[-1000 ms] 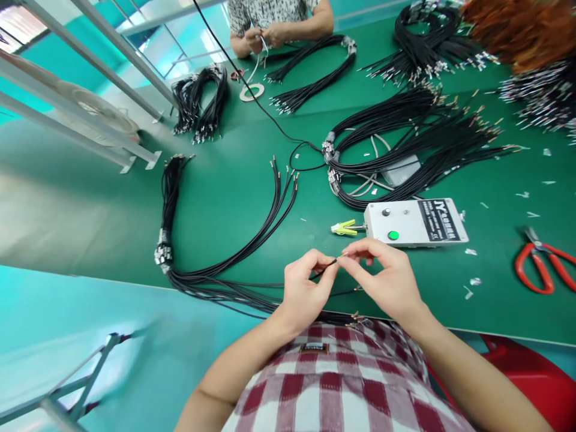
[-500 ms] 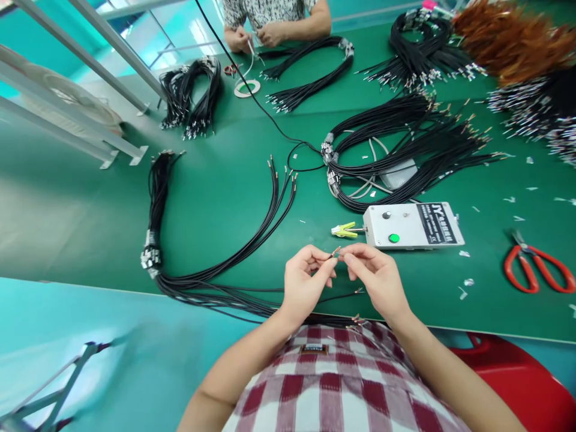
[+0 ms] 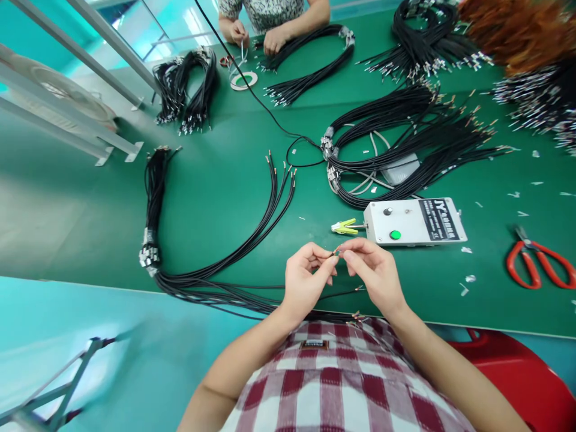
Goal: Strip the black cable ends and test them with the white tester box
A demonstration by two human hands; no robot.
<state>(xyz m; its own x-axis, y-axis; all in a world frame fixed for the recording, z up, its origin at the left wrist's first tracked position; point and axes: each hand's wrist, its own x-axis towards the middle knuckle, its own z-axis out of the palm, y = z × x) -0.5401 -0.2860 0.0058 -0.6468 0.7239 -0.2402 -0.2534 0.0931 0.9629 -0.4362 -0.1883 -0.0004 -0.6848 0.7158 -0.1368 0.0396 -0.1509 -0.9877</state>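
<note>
One thin black cable (image 3: 335, 252), copper-coloured at its bared tip, pinched between both hands (image 3: 338, 254).

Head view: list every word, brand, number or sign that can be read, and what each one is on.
"JY", on the dark label of the white box.
Chinese characters beside it: too blurred to quote.
Smaller lines on that label: too small to read.
Patch on the checked garment: marked, but too small to read.
</note>
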